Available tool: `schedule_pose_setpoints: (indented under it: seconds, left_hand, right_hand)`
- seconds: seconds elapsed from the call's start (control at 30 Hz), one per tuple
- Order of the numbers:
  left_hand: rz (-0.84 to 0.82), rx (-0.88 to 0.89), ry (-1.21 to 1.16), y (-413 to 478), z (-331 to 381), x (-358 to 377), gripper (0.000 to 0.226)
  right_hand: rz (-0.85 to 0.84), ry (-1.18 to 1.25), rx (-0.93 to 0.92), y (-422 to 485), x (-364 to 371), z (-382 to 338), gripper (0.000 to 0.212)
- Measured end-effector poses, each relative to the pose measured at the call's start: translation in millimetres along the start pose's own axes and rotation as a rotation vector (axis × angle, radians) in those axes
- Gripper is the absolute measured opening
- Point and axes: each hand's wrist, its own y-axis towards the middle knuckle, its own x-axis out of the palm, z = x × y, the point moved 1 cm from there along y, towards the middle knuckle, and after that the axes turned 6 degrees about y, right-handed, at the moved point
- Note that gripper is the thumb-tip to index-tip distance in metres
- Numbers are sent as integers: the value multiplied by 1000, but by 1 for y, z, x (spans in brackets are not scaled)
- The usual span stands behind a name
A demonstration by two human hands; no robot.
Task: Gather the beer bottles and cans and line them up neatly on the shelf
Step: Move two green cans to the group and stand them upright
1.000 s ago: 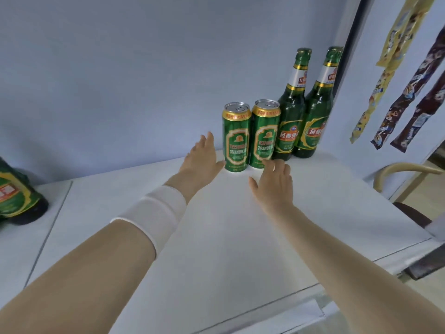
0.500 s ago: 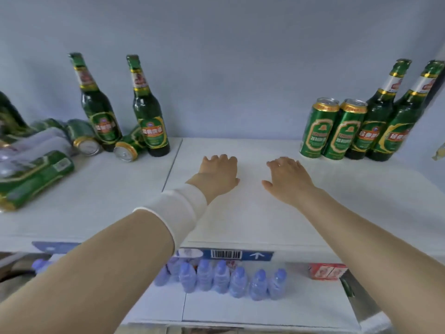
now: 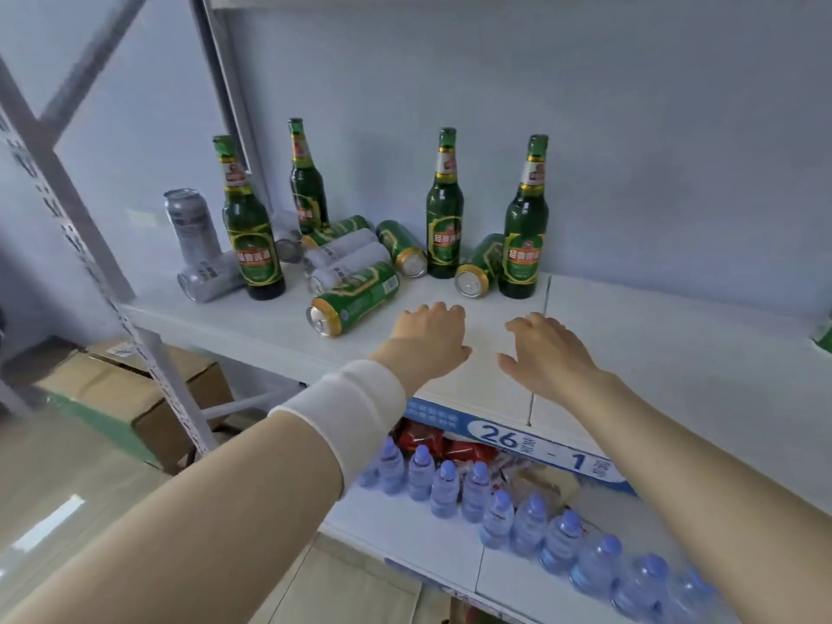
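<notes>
The rightmost bottle [image 3: 526,218] stands upright near the back of the white shelf [image 3: 653,335]. Just beside it on its left a green can [image 3: 478,268] lies on its side, mouth toward the camera. Further left of that bottle stand three more bottles [image 3: 445,209], one half hidden behind a heap of tumbled green cans [image 3: 355,299] and pale cans [image 3: 346,258]. Their number is hard to tell where they overlap. Farthest left is an upright silver can [image 3: 191,222].

In front of the rightmost bottle are the left hand [image 3: 427,340] and the right hand [image 3: 547,353], each grip loosely curved and holding nothing. Whether they touch the shelf cannot be told. Far to the bottle's right, a green thing [image 3: 826,337] is cut off by the frame edge. Below it, water bottles [image 3: 450,488] line a lower board, the right ones blurred.
</notes>
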Motion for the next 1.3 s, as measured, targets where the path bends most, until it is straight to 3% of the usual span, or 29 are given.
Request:
schedule_pose_setpoints:
  seconds: [0.17,0.3,0.57,0.67,0.77,0.87,1.03,1.13,1.3]
  left_hand:
    - [62,-68,-52,-18,-115,2,51]
    - [95,-142,-225,-15,-183,14,49]
    - [114,-233,-551,44,-230,37,50]
    - [126,-253,-637,62,-236,46,59]
    - [123,-249,-631,60,-225,63,74]
    - [140,-255,-571,57,-211,83,87]
    - [234,-244,-684,59,-205,92,76]
    - [311,-180,-657,57,-206,94,63]
    - [454,-46,-643,54,-217,92,59]
  right_hand:
    - [12,34,-52,42,19,-102,52]
    - [25,66,-77,68,34,-146,53]
    - [48,321,-97,108,64,-167,79]
    - [143,494,-97,120,76,-159,74]
    - [433,551,40,134,76,-123,61]
    - [635,490,292,161,75,-82,67]
    - [671,435,575,207,85,-59,78]
    - [692,437,658,224,94,-59,76]
    - [776,491,701,230,94,-60,60]
